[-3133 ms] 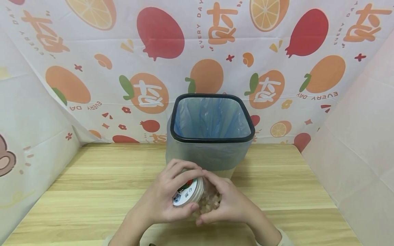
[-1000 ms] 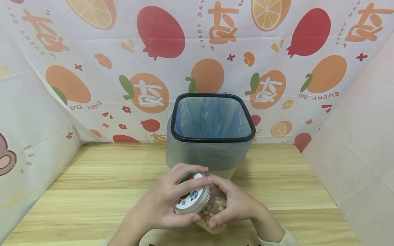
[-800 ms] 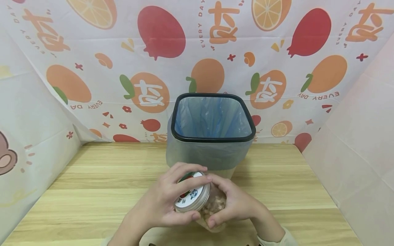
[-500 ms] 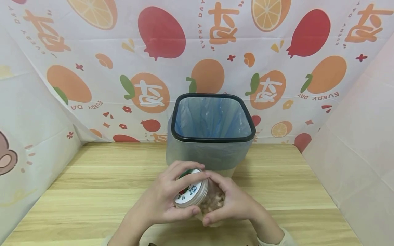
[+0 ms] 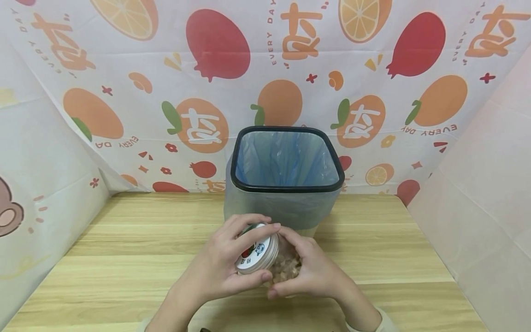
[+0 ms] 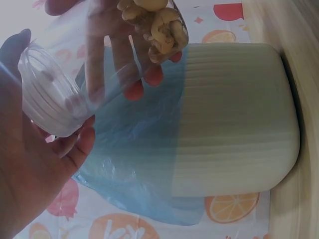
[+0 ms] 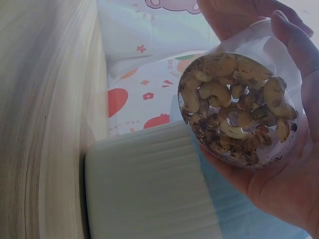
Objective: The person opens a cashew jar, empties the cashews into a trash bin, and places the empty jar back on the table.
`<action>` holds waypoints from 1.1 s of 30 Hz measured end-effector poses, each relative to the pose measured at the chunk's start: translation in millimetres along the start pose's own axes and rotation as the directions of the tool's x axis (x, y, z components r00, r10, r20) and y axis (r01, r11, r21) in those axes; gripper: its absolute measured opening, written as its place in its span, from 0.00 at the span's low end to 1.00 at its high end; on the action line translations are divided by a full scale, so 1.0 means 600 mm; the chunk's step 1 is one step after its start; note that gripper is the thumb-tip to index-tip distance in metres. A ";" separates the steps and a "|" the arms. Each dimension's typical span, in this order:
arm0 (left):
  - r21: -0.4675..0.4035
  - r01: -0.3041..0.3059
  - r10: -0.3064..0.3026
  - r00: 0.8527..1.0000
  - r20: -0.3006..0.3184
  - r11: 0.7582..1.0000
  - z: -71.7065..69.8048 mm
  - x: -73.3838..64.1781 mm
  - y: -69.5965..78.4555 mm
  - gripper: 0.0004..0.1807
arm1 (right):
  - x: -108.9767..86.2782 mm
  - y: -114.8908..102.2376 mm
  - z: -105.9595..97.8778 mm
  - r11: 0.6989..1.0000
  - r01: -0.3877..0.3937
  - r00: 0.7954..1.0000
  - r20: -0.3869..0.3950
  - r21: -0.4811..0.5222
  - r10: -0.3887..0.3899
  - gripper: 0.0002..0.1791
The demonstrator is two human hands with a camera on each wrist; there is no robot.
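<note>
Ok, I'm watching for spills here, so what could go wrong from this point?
The jar is held tilted; if the left hand loosens the lid and the jar tips further, nuts could tumble out. Any spill might land on the table, since the jar is in front of the bin, not over its opening. The jar is also held up off the table, so it could drop if the right hand loses its grip.

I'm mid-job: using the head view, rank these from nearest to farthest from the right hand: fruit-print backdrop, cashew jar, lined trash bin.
1. Cashew jar: in the right hand's grip.
2. Lined trash bin: just beyond the jar.
3. Fruit-print backdrop: behind the bin.
</note>
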State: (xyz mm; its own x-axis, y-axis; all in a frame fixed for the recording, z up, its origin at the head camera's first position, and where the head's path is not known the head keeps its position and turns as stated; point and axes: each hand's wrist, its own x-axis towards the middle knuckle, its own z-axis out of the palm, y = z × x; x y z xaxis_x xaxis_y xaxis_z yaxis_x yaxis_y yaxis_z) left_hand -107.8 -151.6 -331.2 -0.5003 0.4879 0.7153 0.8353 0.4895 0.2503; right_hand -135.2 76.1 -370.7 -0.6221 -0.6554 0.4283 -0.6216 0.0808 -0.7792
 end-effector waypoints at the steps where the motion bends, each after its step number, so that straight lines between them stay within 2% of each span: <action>1: -0.005 0.010 -0.010 1.000 0.007 1.000 -0.001 0.000 0.000 0.34 | 0.000 0.000 -0.001 1.000 -0.008 1.000 0.004 0.003 0.008 0.56; 4: -0.037 0.043 -0.042 0.999 0.030 0.998 -0.006 -0.002 -0.001 0.38 | -0.002 0.003 -0.005 0.998 -0.034 0.999 0.039 0.056 0.032 0.54; 6: -0.066 0.046 -0.043 0.998 0.036 0.997 -0.009 -0.002 -0.002 0.40 | -0.004 0.005 -0.009 0.993 -0.048 0.997 0.073 0.106 0.040 0.52; 8: -0.097 0.012 -0.010 1.000 0.028 0.995 -0.013 0.000 -0.002 0.41 | -0.004 0.008 -0.012 0.986 -0.051 0.993 0.113 0.158 0.034 0.52; 10: -0.124 -0.049 0.051 0.999 0.011 0.991 -0.014 0.002 -0.001 0.40 | -0.004 0.012 -0.014 0.978 -0.044 0.989 0.149 0.202 0.014 0.51; 12: -0.149 -0.110 0.110 0.994 -0.004 0.983 -0.014 0.005 0.002 0.39 | -0.004 0.014 -0.015 0.970 -0.035 0.984 0.176 0.240 -0.008 0.50; 14: -0.168 -0.143 0.144 0.990 -0.006 0.975 -0.013 0.007 0.006 0.37 | -0.004 0.016 -0.015 0.961 -0.019 0.980 0.195 0.277 -0.037 0.49; 17: -0.184 -0.149 0.151 0.988 0.002 0.972 -0.012 0.007 0.010 0.35 | -0.004 0.015 -0.016 0.948 -0.002 0.974 0.213 0.320 -0.070 0.47; 21: -0.193 -0.128 0.133 0.991 0.011 0.973 -0.010 0.006 0.010 0.33 | -0.003 0.013 -0.016 0.943 0.002 0.972 0.220 0.333 -0.079 0.47; 27: -0.174 -0.086 0.089 0.996 0.009 0.981 -0.009 0.003 0.006 0.32 | -0.001 0.008 -0.014 0.961 0.016 0.982 0.179 0.276 -0.067 0.50; 33: -0.108 0.016 -0.014 1.000 0.019 0.994 -0.008 -0.002 0.003 0.34 | -0.001 -0.004 -0.003 0.996 -0.021 0.999 0.045 0.082 0.018 0.55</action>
State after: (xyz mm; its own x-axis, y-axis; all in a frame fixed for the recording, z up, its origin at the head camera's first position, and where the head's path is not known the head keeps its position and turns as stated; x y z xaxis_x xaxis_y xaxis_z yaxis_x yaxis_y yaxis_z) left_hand -104.6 -154.7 -328.8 -0.5161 0.4943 0.6995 0.8469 0.4165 0.3306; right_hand -134.0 77.5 -368.1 -0.6109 -0.6869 0.3935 -0.5673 0.0332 -0.8228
